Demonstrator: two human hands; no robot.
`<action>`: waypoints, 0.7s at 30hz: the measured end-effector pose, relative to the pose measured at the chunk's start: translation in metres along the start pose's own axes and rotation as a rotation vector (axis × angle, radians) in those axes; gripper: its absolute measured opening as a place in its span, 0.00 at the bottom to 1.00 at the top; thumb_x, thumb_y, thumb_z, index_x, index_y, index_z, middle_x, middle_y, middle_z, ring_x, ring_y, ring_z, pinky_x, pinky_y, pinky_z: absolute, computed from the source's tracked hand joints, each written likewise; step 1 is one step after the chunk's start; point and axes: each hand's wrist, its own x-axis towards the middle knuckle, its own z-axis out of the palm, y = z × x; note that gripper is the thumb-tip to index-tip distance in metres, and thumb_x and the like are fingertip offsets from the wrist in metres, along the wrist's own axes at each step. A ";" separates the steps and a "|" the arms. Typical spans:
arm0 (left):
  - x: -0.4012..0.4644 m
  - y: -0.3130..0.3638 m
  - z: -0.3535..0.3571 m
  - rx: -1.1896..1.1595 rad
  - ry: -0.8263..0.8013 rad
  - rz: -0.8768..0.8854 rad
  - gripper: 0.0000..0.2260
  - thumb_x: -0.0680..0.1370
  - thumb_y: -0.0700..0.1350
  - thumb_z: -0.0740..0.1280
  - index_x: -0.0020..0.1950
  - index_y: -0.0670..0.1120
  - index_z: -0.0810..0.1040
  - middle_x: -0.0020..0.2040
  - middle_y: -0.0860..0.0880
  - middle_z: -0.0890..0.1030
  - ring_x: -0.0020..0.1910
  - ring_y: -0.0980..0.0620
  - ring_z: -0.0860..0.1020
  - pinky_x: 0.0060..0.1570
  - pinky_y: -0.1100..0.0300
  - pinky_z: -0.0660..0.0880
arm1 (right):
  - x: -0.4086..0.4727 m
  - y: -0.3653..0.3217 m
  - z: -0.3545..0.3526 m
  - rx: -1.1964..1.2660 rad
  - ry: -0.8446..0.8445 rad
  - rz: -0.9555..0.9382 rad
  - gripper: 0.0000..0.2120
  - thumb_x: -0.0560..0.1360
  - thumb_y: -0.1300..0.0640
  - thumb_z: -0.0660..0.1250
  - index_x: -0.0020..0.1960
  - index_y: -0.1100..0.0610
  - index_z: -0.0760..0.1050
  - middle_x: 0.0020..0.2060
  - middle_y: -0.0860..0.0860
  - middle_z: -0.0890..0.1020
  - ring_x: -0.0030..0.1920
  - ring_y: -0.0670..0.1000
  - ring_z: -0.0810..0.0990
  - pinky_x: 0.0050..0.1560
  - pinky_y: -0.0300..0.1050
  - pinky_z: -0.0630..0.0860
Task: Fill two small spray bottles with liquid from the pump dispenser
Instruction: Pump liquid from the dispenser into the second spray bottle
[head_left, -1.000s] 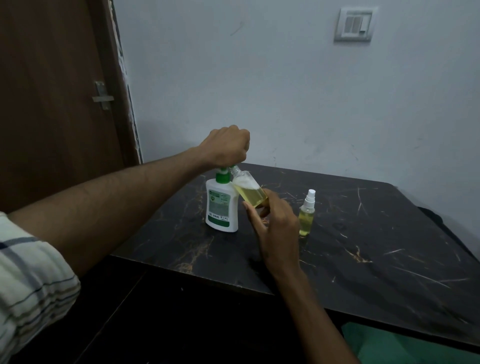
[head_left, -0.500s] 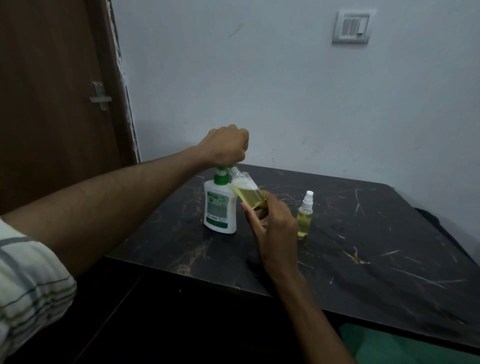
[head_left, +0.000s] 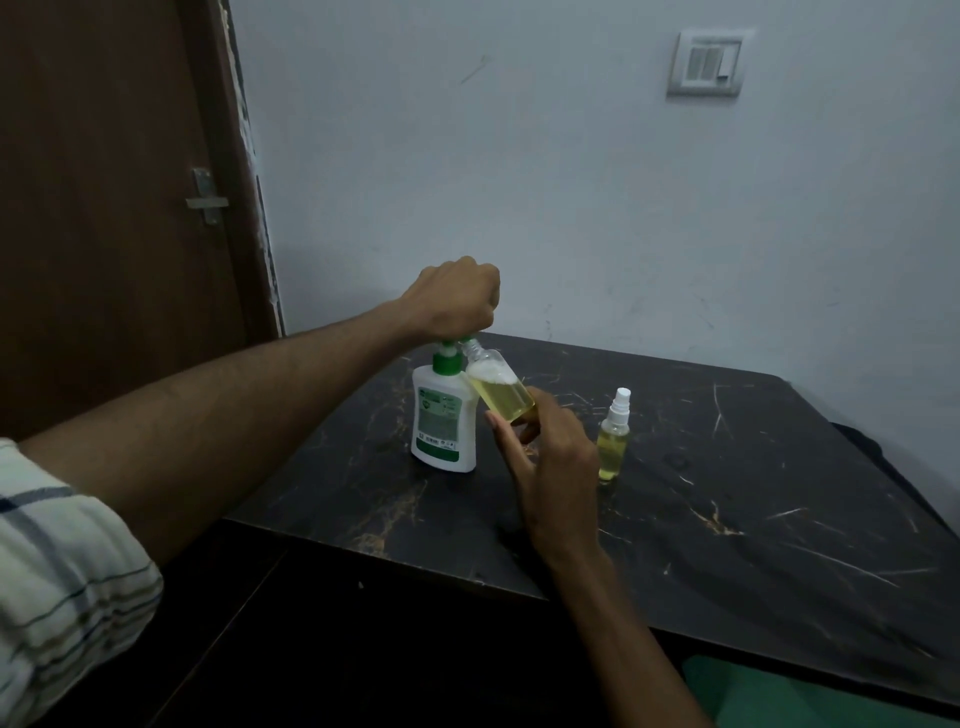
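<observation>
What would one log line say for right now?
left hand: pressing pump dispenser | right hand: holds tilted open bottle at spout | capped spray bottle: standing on table

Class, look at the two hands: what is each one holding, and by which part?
Left hand grips the pump dispenser by its pump head. Right hand holds the tilted open spray bottle by its lower end.
</observation>
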 end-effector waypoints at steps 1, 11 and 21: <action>0.000 0.000 0.000 0.000 -0.008 -0.002 0.13 0.70 0.34 0.62 0.32 0.50 0.64 0.32 0.51 0.70 0.32 0.49 0.68 0.35 0.54 0.64 | 0.000 0.001 0.001 -0.001 -0.007 -0.002 0.23 0.80 0.41 0.66 0.68 0.55 0.76 0.47 0.51 0.82 0.45 0.47 0.78 0.44 0.46 0.80; -0.004 0.001 -0.002 -0.030 0.006 -0.001 0.16 0.69 0.34 0.62 0.31 0.52 0.61 0.31 0.52 0.64 0.30 0.53 0.63 0.36 0.54 0.63 | 0.000 0.000 0.000 0.013 -0.018 -0.018 0.23 0.80 0.41 0.65 0.68 0.55 0.76 0.48 0.50 0.82 0.45 0.47 0.79 0.44 0.48 0.81; 0.001 0.000 0.000 0.058 -0.006 0.011 0.12 0.73 0.36 0.63 0.37 0.51 0.66 0.42 0.47 0.77 0.40 0.47 0.75 0.40 0.52 0.69 | -0.001 -0.001 -0.002 0.024 0.003 -0.015 0.24 0.80 0.39 0.63 0.68 0.54 0.76 0.48 0.49 0.81 0.46 0.45 0.78 0.45 0.44 0.80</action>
